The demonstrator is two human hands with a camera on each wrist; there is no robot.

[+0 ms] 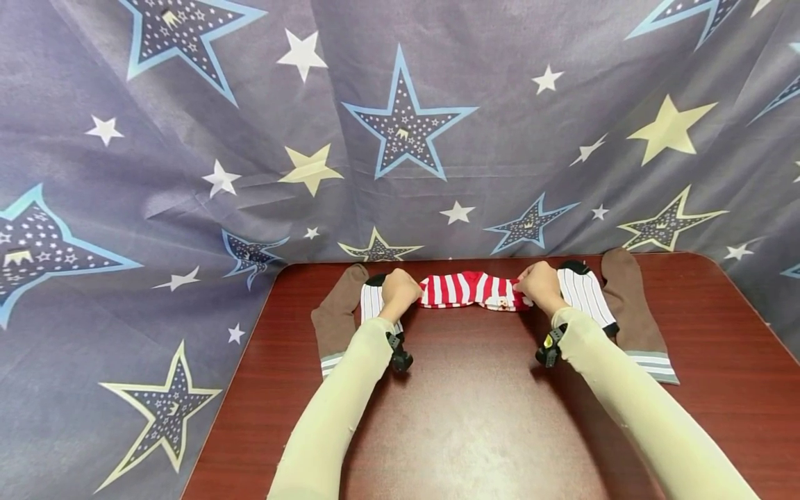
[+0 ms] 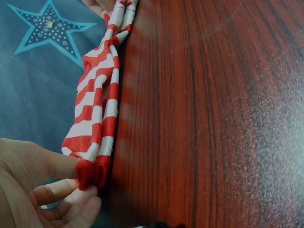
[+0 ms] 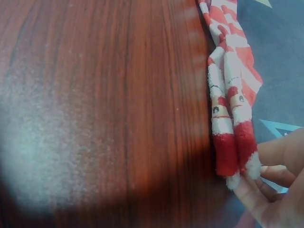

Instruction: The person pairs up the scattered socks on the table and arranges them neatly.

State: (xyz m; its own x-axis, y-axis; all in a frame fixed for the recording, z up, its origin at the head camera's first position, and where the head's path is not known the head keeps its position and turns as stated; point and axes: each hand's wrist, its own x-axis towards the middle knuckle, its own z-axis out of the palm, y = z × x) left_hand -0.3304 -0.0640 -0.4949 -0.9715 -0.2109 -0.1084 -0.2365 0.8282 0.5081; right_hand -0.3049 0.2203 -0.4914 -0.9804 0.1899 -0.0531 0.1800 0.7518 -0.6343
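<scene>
A pair of red-and-white striped socks [image 1: 459, 289] is stretched sideways near the table's back edge, one sock lying along the other. My left hand [image 1: 400, 288] pinches the plain red end between thumb and fingers, seen close in the left wrist view. At the opposite end, my right hand [image 1: 540, 283] holds the fuzzy tips, where small face patterns show on the socks [image 3: 232, 104] in the right wrist view. Between the two hands the fabric bunches and twists slightly.
White socks with dark stripes and black ends lie beside each hand, one on the left [image 1: 371, 302] and one on the right [image 1: 584, 295]. Brown socks lie outside them, left [image 1: 337, 316] and right [image 1: 631, 305]. A star-patterned curtain [image 1: 500, 146] hangs behind the reddish table [image 1: 462, 396].
</scene>
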